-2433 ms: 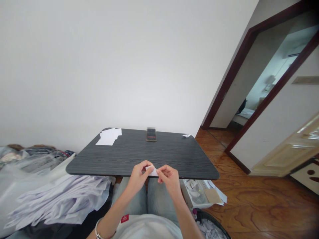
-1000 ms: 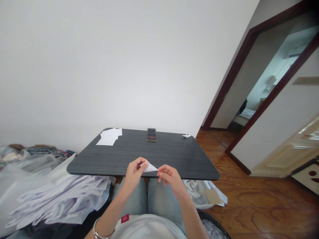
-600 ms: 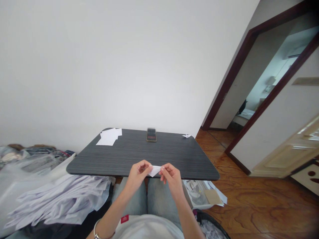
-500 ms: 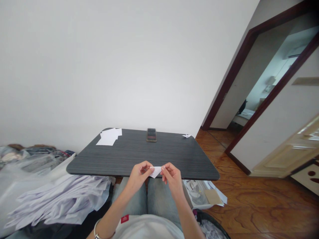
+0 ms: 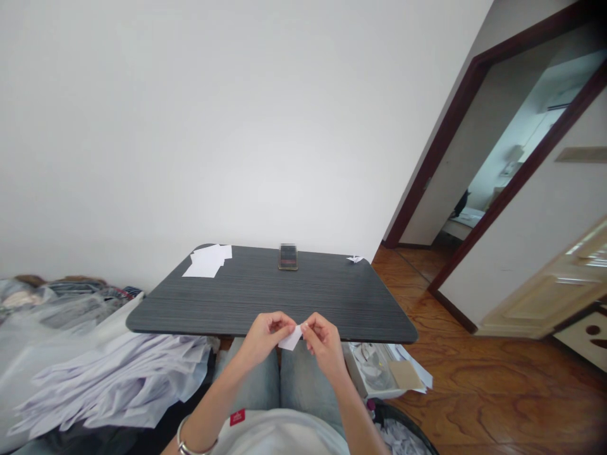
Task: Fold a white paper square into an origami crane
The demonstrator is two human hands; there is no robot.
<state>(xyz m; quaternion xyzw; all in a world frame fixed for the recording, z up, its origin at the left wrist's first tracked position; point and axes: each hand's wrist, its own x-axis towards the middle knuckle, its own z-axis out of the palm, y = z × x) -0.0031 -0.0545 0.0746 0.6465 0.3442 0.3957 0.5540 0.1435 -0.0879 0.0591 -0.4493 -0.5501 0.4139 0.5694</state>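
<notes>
A small folded piece of white paper (image 5: 290,339) is held up at the near edge of the dark table (image 5: 265,297). My left hand (image 5: 269,335) pinches its left side between thumb and fingers. On the other side, my right hand (image 5: 321,339) grips the upper right corner with thumb and fingertips. The two hands are close together, and the fingertips cover the paper's upper edge. At the table's far left lie several white paper sheets (image 5: 207,261). A small folded white paper shape (image 5: 355,259) rests at the far right corner.
A phone-like dark object on a stand (image 5: 288,256) is at the table's back edge. White cloth (image 5: 118,379) is heaped to the left. Below the table on the right are an open box of odds and ends (image 5: 374,373) and a black bin (image 5: 403,433) holding crumpled paper.
Both hands have come closer together and slightly lower. The folded paper has turned, its free part now pointing down to the left, and less of its upper edge shows.
</notes>
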